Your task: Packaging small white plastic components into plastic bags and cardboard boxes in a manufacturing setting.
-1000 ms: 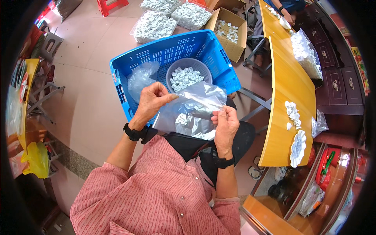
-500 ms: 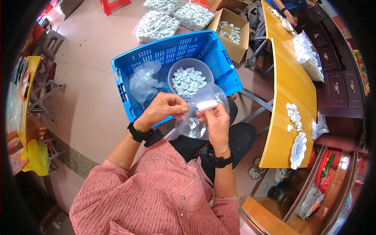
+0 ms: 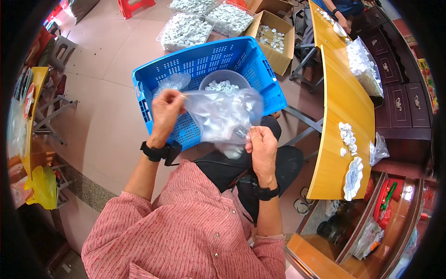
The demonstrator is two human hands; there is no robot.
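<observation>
Head view, sole entry.

Item: one clear plastic bag [image 3: 227, 114], spread between the hands, above the lap and the near side of a blue perforated crate [image 3: 186, 60]. Progress, as I judge it: bag in hand and opened out; whether its mouth is parted or anything lies inside, I cannot tell through the blur. Round plastic basin [image 3: 227, 75] in the crate, partly hidden by the bag: small white plastic pieces [image 3: 222, 86] remain in it, so that stock is not used up. Beside it, one crumpled clear bag [image 3: 174, 83].

Left hand [image 3: 167, 111]: raised over the crate, fingertips pinched on the bag's upper left corner. Right hand [image 3: 263, 151]: lower, nearer the body, thumb and fingers closed on its lower right edge. Hands well apart.
</observation>
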